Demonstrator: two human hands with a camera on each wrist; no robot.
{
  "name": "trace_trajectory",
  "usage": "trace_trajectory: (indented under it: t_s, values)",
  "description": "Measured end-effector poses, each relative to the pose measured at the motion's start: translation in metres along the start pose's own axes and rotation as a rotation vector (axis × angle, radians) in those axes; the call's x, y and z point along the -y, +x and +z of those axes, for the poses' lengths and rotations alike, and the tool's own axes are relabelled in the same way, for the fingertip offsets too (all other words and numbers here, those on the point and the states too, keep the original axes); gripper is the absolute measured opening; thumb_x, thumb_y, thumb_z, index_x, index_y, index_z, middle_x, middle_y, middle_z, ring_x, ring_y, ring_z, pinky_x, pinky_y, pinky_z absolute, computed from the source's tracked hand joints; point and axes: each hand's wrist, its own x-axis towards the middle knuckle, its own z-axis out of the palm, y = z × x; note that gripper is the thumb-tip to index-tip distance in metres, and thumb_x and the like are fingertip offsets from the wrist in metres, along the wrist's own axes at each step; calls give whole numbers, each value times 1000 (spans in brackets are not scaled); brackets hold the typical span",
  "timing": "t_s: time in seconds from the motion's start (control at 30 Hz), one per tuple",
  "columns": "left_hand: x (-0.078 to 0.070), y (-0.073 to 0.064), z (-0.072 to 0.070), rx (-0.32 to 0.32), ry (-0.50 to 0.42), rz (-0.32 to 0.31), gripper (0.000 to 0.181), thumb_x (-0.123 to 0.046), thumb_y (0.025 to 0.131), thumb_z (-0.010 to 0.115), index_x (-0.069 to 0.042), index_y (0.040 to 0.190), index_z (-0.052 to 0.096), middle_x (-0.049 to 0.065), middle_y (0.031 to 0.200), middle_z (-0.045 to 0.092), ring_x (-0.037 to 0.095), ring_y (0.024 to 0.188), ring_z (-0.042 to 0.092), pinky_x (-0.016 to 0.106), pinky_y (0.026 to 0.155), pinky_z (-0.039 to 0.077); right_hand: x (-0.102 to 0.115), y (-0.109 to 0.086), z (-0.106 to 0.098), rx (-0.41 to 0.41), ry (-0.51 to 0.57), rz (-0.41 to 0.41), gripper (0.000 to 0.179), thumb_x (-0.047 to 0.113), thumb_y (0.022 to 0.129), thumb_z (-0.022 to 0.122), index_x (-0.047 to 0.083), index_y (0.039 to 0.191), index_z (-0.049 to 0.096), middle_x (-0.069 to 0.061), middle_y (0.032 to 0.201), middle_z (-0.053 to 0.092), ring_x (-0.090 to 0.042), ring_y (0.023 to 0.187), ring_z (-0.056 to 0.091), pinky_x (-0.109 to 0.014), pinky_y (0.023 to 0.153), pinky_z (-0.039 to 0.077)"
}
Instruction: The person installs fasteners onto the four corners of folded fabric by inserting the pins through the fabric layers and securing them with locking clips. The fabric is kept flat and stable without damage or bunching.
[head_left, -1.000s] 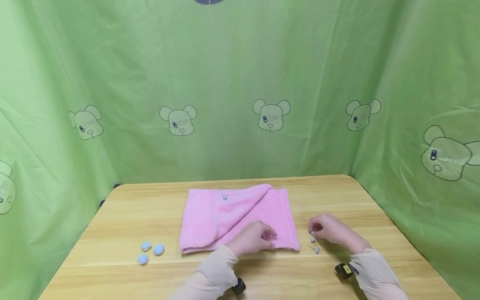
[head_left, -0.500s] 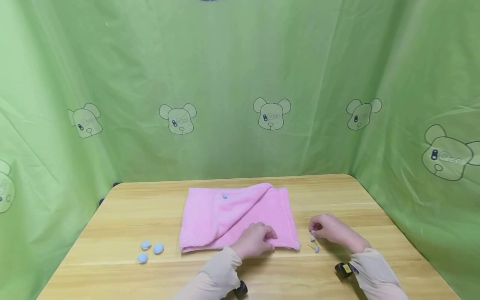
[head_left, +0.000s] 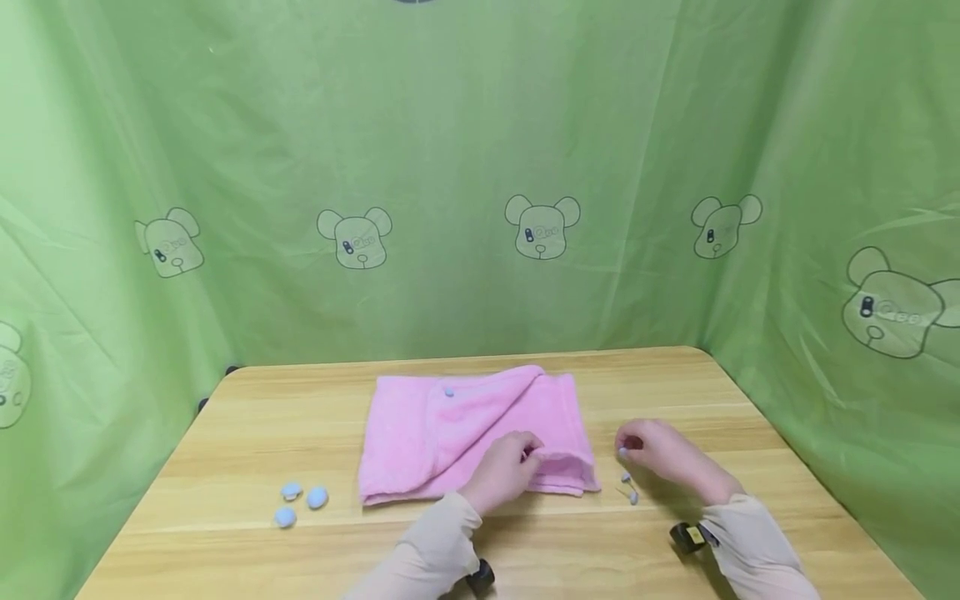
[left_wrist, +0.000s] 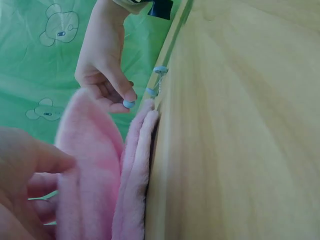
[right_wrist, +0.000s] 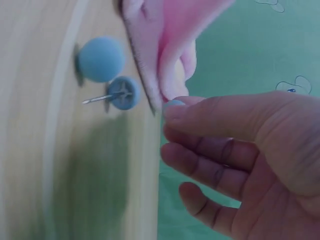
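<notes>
A folded pink towel [head_left: 480, 433] of plush cloth lies mid-table. My left hand [head_left: 501, 473] pinches the top layer of its near edge and holds it raised, so a gap shows between the layers. In the left wrist view, thumb and fingers grip that lifted layer [left_wrist: 90, 165]. To the right of the towel, my right hand [head_left: 660, 454] holds a small blue-headed pin [right_wrist: 174, 103] between thumb and fingers, just above the table. Its shaft is hidden. Two similar pins lie nearby, one head up [right_wrist: 101, 59], the other [right_wrist: 124, 93] showing its metal spike.
Three light-blue round caps [head_left: 317, 497] lie on the wooden table [head_left: 225, 442] left of the towel. Another small blue piece [head_left: 449, 392] sits on the towel's upper part. A green curtain [head_left: 450, 300] with bear faces stands behind and at both sides.
My left hand has taken hold of the towel's near edge and lifted its top layer. My right hand has raised one pin slightly off the table, away from the other two.
</notes>
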Motion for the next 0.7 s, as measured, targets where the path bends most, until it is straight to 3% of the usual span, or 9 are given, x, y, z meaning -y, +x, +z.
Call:
trace_trajectory:
  t_s: [0.37,0.7]
  values:
    - [3,8,-16,-133,-247,-54,12,-20,92,63,-8,95,65,0,80,62,2,69,49,17,65,45,13,5,-9,-225,-14,-124,15,1,80,72,14,87,70,1,79,69,0,75,57,-29,67,55]
    - [5,23,-35,-205,-331,-114,18,-19,96,57,-6,105,65,4,86,62,7,73,51,20,65,47,40,22,-9,-312,160,-187,12,4,83,71,7,95,72,-1,84,72,5,74,55,-21,61,50]
